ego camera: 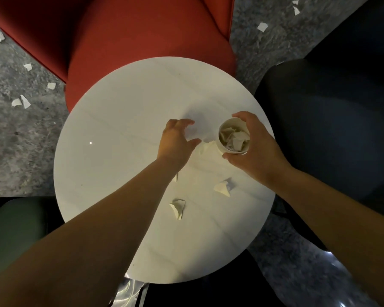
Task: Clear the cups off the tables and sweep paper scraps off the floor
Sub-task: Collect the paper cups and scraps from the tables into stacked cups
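My right hand [252, 149] wraps the paper cup [234, 138] standing on the round table [124, 134], scraps already inside. I judge it light and easily crushed, so I'd hold it gently low on the wall. My left hand [176, 142] hovers beside it with fingers spread, holding nothing.

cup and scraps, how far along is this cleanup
Done: the cup already holds several scraps. In hand: the right hand grips the cup on the table while the left hand reaches over a scrap beside it. Left: two table scraps, floor scraps, and the cup itself.
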A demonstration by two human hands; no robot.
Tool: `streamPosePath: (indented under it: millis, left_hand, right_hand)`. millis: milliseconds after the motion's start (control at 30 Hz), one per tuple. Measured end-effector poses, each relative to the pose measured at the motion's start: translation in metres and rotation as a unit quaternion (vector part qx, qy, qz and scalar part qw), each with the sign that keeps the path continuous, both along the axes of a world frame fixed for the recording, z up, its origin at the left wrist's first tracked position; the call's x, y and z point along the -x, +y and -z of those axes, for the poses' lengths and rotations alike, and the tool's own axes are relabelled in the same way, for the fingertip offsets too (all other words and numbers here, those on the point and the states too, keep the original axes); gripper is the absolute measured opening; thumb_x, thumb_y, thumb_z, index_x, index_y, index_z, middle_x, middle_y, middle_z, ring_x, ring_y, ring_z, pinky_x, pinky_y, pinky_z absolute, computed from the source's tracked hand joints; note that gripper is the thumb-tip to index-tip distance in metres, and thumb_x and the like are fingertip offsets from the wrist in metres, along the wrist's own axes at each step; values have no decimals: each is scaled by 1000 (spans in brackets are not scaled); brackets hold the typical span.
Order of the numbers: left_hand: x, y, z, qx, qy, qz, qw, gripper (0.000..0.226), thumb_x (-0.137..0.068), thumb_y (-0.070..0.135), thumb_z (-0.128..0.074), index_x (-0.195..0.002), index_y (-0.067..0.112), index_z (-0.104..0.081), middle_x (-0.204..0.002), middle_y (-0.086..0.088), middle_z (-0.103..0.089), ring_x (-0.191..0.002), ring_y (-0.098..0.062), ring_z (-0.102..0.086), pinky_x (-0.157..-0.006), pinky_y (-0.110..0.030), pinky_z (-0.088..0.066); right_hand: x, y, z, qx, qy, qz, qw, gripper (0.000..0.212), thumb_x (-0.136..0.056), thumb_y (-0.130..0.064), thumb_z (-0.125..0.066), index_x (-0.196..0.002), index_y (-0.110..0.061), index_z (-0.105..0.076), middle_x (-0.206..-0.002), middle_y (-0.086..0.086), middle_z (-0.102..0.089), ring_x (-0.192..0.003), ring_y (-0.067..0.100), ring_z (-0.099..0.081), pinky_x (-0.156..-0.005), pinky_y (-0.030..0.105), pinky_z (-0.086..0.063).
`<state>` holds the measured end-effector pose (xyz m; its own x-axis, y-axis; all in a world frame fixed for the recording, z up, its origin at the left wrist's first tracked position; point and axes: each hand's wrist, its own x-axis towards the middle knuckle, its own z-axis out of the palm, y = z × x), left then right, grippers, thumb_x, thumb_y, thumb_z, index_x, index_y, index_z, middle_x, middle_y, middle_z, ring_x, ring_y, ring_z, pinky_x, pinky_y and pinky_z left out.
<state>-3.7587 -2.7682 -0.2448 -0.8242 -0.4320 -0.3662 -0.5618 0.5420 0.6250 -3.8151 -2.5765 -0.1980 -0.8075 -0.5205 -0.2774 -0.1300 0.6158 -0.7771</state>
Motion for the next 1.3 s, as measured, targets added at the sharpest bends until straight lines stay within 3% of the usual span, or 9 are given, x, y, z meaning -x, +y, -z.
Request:
streamPosePath:
  millis: [167,367,533,700,800,900,1033,1200,1300]
  left_hand:
    - [4,19,13,47,-37,80,995,54,-80,32,-79,-127,21,-55,-128,-6,-48,-112,-26,-56,-100,-42,-50]
    - [2,23,20,95,-23,108,989,21,-88,25,-70,-108,17,-67,-111,-3,-57,-96,-21,-58,-88,-30,-51]
    - [1,21,4,6,-2,-29,1000,3,-88,20,-70,-86,21,-71,-79,13,-62,-72,-6,-61,-62,-4,-39]
    - [-4,30,-51,-118,122,-183,968,14,-87,20,-72,-79,30,-65,-83,7,-70,-71,-9,-67,-60,-8,-47]
    - [-9,40,-81,-160,160,-179,957,18,-85,17,-74,-78,31,-67,-83,7,-70,-72,-10,-68,-63,-12,-51]
    - [-15,43,-95,-181,142,-139,963,18,-88,15,-71,-83,33,-70,-90,7,-72,-76,-8,-69,-70,-18,-57]
    - [-33,18,-90,-186,148,-225,945,19,-94,9,-61,-98,25,-71,-92,8,-72,-78,-4,-69,-64,-12,-53]
    - [-75,-21,-48,-33,-4,-189,981,16,-93,17,-63,-106,22,-71,-98,8,-71,-82,-7,-68,-79,-17,-55]
    - [-86,-25,-22,4,-65,-127,990,27,-85,31,-74,-109,20,-68,-100,7,-68,-80,-5,-63,-67,-6,-41]
  right_hand:
    - [2,8,2,10,-28,9,1000,82,-71,-23,-84,-136,-31,-35,-133,-9,-46,-121,10,-47,-98,21,-46]
    - [5,11,7,9,-35,7,999,82,-71,-23,-84,-136,-32,-35,-132,-11,-45,-121,8,-47,-95,16,-44]
    - [8,9,10,-8,-21,-10,1000,84,-71,-27,-84,-137,-32,-33,-133,-10,-44,-119,6,-46,-86,5,-38]
    - [7,3,8,-24,-4,-25,999,82,-70,-30,-84,-135,-29,-35,-131,-8,-47,-118,10,-48,-92,16,-45]
    - [5,-5,6,-19,9,-44,999,79,-71,-31,-84,-134,-27,-37,-128,-7,-49,-116,12,-50,-94,23,-50]
    - [1,-13,2,9,-1,-47,999,75,-70,-30,-84,-130,-30,-39,-122,-8,-51,-110,10,-53,-87,19,-51]
    - [-3,-17,1,21,-4,-58,998,78,-69,-26,-84,-131,-32,-37,-125,-9,-48,-109,5,-47,-81,8,-40]
    - [-7,-17,6,6,-1,-51,999,79,-69,-29,-84,-133,-29,-37,-127,-6,-48,-112,8,-48,-90,18,-46]
    - [-12,-14,13,5,-4,-44,999,80,-69,-28,-84,-134,-29,-37,-129,-6,-48,-113,8,-48,-87,12,-41]
